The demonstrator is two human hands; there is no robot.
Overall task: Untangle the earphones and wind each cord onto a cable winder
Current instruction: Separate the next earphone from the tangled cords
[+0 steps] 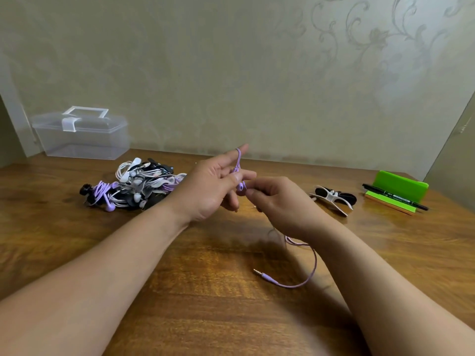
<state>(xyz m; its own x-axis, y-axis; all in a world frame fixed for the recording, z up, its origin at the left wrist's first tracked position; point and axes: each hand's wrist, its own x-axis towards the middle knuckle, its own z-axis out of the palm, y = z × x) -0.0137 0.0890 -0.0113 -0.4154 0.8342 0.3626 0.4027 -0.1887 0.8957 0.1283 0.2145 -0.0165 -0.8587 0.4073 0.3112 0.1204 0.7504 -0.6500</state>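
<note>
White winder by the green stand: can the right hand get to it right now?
Probably yes: nothing lies between the right hand and the white winder, though its grip is busy pinching the purple cord.

The left hand and right hand are bare, with unsleeved forearms.

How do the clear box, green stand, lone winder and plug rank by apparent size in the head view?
1. clear box
2. green stand
3. winder
4. plug, smallest despite lying nearest the camera
</note>
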